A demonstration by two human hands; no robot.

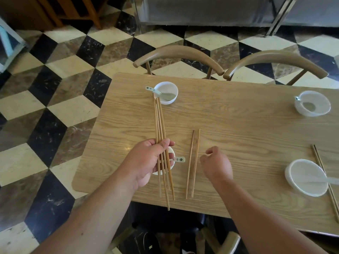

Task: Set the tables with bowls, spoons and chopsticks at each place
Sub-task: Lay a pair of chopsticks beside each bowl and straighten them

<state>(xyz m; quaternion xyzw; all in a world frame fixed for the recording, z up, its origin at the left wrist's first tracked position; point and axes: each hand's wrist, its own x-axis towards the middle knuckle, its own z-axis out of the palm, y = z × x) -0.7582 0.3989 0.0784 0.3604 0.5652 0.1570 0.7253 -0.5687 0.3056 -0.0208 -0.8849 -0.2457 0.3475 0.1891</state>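
My left hand [146,162] grips a bundle of several wooden chopsticks [159,121] above the near left bowl [172,153], which it mostly hides; that bowl's spoon handle [180,159] sticks out to the right. A pair of chopsticks [193,162] lies flat on the wooden table [238,125] just right of that bowl. My right hand [215,165] hovers beside the pair, fingers loosely curled, holding nothing. White bowls with spoons stand at the far left [167,93], far right [313,103] and near right [306,177]. Another chopstick pair [324,178] lies by the near right bowl.
Two curved-back chairs [178,55] [275,61] stand at the table's far side. A chair back [229,242] and my shoes show under the near edge. The floor is checkered tile; a steel counter [220,11] runs along the back.
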